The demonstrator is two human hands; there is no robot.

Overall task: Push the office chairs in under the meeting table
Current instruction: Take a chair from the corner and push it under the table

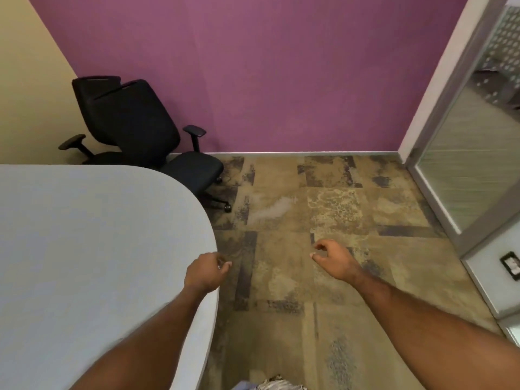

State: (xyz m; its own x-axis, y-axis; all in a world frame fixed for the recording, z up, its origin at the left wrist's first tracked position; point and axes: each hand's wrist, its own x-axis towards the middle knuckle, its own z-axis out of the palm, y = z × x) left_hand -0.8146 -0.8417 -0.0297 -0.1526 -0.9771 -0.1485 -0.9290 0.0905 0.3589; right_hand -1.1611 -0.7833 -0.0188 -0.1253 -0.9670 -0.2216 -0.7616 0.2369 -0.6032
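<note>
Left hand (pixel 204 273) over round table edge, fingers curled loose, holding nothing. Right hand (pixel 334 258) out over carpet (pixel 281 249), fingers half bent, holding nothing. Grey meeting table (pixel 84 249) at left. Two black office chairs (pixel 135 122) far off in corner, by purple wall (pixel 253 66), not pushed in. Glass door (pixel 472 153) at right.

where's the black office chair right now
In the head view the black office chair stands upper left, in the corner by the purple wall, just beyond the curved end of the meeting table, with another chair close behind it.
</note>
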